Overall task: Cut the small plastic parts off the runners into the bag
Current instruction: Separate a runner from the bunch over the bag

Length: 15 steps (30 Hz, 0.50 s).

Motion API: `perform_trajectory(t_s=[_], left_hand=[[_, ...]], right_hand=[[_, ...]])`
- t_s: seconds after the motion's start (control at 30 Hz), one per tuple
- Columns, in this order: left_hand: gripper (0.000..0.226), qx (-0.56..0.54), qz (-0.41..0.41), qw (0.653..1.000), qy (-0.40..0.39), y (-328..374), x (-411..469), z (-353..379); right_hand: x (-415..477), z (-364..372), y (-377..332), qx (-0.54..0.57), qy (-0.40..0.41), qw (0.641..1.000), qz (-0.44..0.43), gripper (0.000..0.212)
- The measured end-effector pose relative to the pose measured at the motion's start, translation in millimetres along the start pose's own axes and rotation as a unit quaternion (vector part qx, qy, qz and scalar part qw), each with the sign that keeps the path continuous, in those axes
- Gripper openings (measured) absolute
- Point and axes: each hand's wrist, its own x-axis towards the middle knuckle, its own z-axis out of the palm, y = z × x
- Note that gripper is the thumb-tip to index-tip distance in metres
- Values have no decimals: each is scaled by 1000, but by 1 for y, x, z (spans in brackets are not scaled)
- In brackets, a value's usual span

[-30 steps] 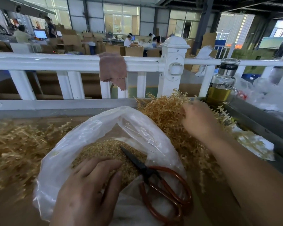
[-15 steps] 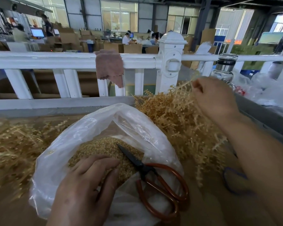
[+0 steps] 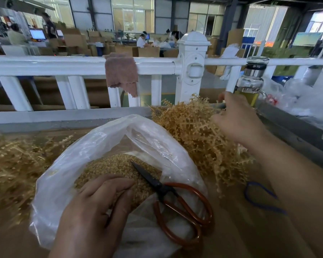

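A clear plastic bag point(image 3: 78, 157) lies open in front of me, holding a heap of small tan plastic parts point(image 3: 116, 168). My left hand point(image 3: 93, 211) rests on those parts at the bag's mouth with loosely bent fingers and holds nothing. Scissors point(image 3: 175, 198) with black blades and red-orange handles lie on the bag, just right of that hand, untouched. A tangled pile of tan runners point(image 3: 194, 135) sits behind and to the right of the bag. My right hand point(image 3: 237, 121) is on top of that pile, its fingers curled into the runners.
Another heap of tan runners point(image 3: 11, 164) covers the left of the brown tabletop. A blue rubber band point(image 3: 259, 196) lies at the right. A glass bottle point(image 3: 250, 84) stands by the grey metal edge point(image 3: 296, 131). A white railing point(image 3: 63, 66) with a cloth point(image 3: 121, 71) borders the back.
My right hand rose from the runner pile and shifted right, pulling runners with it, then stayed near the pile's top. My left hand and the scissors stayed put.
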Motion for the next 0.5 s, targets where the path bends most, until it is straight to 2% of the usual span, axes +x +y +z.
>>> perform_trajectory(t_s=[0.1, 0.17, 0.23, 0.33, 0.43, 0.5], left_hand=[[30, 4, -2, 1000, -3, 0, 0, 1], [31, 9, 4, 1000, -4, 0, 0, 1], [31, 10, 10, 1000, -5, 1, -1, 1], [32, 15, 17, 1000, -1, 1, -1, 2], [32, 16, 24, 1000, 2, 2, -1, 3], [33, 14, 30, 999, -1, 2, -1, 3]], right_hand=[[-39, 3, -2, -164, -3, 982, -91, 63], [-62, 2, 0, -263, -35, 959, -101, 75], [-80, 3, 6, -330, -35, 938, -95, 75], [-103, 11, 20, -347, -58, 934, -66, 79], [-116, 27, 32, -289, -107, 949, -67, 77], [-113, 31, 32, -242, -98, 962, -84, 67]])
